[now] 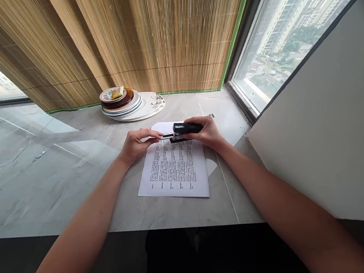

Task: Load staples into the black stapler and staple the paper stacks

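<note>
A black stapler (pixel 187 127) is held above the printed paper (pixel 172 165), with my right hand (pixel 207 130) wrapped around its right end. Its top and base stand apart at the left, and a thin metal strip with a dark part sticks out between them. My left hand (pixel 140 142) pinches the end of that strip between thumb and fingertips. Whether staples lie in the strip is too small to tell. The paper lies flat on the grey counter under both hands, its upper part partly covered by the stapler and fingers.
Stacked plates (pixel 121 103) stand behind the left hand, a small yellow packet (pixel 117 92) on top, beside an oval white platter (pixel 153 105). A bamboo blind (pixel 160 40) hangs at the back. A window and a white wall (pixel 322 118) border the counter (pixel 61 186) on the right.
</note>
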Motion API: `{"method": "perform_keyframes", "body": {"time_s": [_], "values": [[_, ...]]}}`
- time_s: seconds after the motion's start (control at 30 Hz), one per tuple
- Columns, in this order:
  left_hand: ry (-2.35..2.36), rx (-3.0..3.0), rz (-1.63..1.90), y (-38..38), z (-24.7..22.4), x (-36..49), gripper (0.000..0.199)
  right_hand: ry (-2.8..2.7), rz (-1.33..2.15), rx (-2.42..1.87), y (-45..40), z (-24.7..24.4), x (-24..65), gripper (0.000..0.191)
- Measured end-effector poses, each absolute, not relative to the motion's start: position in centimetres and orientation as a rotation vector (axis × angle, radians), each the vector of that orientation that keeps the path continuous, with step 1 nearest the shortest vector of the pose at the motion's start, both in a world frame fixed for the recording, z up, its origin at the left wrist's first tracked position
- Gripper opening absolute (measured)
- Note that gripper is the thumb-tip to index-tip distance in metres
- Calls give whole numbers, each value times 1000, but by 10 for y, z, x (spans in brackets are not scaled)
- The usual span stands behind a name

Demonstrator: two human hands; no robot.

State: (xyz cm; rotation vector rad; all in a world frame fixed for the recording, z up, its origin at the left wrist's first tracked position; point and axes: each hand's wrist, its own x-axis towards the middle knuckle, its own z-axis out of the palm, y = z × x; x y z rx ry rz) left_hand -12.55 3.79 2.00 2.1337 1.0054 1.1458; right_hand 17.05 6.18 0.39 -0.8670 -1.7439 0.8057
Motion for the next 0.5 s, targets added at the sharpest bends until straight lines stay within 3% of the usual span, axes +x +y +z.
{"method": "perform_keyframes", "body": {"time_s": [0.23, 0.5], "values": [[837, 2015, 1202, 39, 17, -116, 47, -1857, 870, -754, 52, 10, 162, 34], [898, 2146, 1018, 36, 16, -110, 44, -2061, 788, -699, 36, 14, 143, 31]]}}
